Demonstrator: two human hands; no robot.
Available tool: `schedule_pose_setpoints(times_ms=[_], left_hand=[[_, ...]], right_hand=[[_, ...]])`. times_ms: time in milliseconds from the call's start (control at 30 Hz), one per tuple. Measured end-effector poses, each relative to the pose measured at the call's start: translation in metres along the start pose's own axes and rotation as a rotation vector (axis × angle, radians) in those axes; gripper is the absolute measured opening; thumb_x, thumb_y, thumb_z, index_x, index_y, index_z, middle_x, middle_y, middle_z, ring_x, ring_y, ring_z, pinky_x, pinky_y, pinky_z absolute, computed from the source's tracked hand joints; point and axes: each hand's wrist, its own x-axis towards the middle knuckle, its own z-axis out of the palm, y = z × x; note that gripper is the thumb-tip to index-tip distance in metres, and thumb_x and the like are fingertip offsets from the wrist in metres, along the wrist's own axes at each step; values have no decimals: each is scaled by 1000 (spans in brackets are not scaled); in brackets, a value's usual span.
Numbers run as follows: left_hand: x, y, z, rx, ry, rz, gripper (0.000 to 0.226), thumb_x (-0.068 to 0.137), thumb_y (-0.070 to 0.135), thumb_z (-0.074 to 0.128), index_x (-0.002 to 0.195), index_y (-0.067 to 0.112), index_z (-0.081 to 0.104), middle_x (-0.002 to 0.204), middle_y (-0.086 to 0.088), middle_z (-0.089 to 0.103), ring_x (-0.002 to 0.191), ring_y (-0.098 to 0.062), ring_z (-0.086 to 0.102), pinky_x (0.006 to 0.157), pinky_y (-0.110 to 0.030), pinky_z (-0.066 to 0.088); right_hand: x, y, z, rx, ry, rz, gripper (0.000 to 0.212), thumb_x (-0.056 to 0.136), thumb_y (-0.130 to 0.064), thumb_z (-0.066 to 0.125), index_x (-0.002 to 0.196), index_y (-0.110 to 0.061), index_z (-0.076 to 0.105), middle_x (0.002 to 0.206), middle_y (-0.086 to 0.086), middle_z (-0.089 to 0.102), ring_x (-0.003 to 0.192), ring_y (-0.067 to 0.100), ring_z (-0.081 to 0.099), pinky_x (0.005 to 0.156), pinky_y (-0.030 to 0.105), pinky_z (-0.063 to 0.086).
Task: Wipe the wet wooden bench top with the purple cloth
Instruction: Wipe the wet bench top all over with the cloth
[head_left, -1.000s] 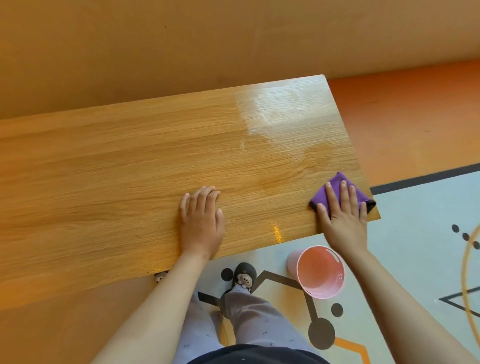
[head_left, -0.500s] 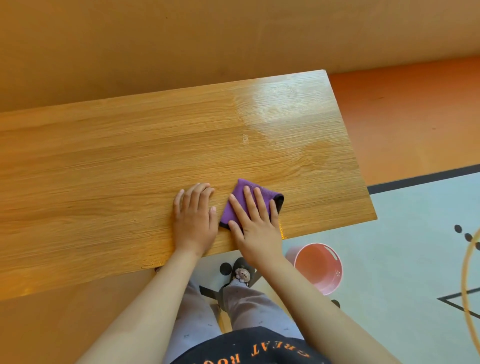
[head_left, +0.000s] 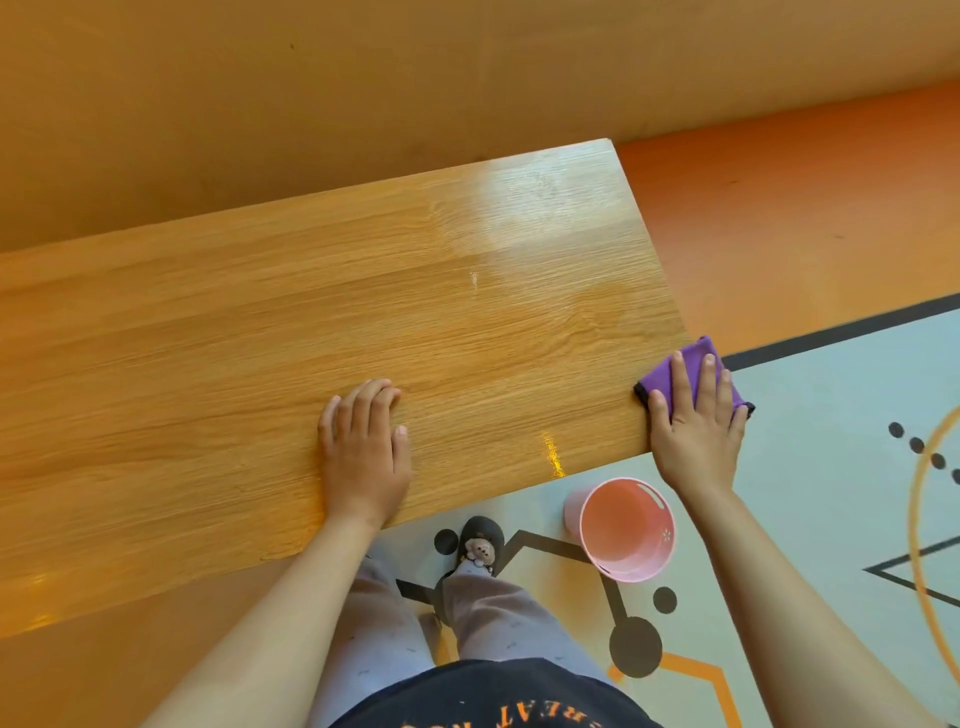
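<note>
- Now your right hand (head_left: 696, 441) lies flat on the folded purple cloth (head_left: 658, 378), fingers straight and spread, pressing it down at the right end of the long light-wood bench top (head_left: 260, 364), close to the front corner.
- That cloth pokes out past the bench's right edge, so one dark-trimmed corner sits over the pale patterned floor mat (head_left: 831, 467).
- Your left hand (head_left: 363, 452) rests palm-down on bare wood near the front edge, fingers straight and close together, holding nothing, well apart from the cloth.
- A glossy sheen (head_left: 535, 208) shows on the far right part of the top, and a bright glint (head_left: 551, 454) sits near the front edge between your hands.
- Down on the mat, a round pink plastic bucket (head_left: 628, 530) stands just in front of the bench, nearer your right hand.
- Your foot in a dark slipper with a small bear charm (head_left: 480, 540) is just left of the bucket.
- Plain orange floor (head_left: 779, 218) runs beyond the bench's right end.
</note>
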Motion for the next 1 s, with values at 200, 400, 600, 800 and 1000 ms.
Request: schedule_pose_setpoints(times_ms=[200,400,600,800,1000], left_hand=[[-1,-2,1,11,-3,-2,38,86,23,40,121,14,49,132,-2,51,129,-20,40,115,-42,17],[2,-1,1,17,-2,0,38,86,24,39,121,14,48,132,-2,50,129,-21,40,115,-41,16],[2,-2,2,31,3,1,39,85,24,41,121,14,50,133,-3,51,129,-21,41,114,-41,17],[2,-1,2,27,0,-3,39,85,25,42,122,15,50,133,-2,51,129,-20,40,115,-40,15],[2,0,0,11,-4,-1,38,86,25,39,121,14,48,132,-2,50,129,-21,41,115,-41,17]], right_hand=[[-25,-9,11,-8,12,6,58,97,-48,17,151,-31,5,161,3,-2,147,23,-8,117,50,-3],[-77,-68,39,-23,15,-254,59,94,-50,20,150,-29,20,159,7,12,146,26,1,115,49,1],[-82,-153,53,-45,15,-690,53,94,-48,32,146,-34,33,155,2,27,145,24,18,114,48,16],[-19,-147,34,-79,-30,-603,55,93,-53,22,147,-41,19,159,-5,11,147,17,2,117,42,-3],[45,-53,-1,-52,4,-237,59,91,-55,16,148,-42,12,160,-6,1,147,17,-6,118,45,-4]])
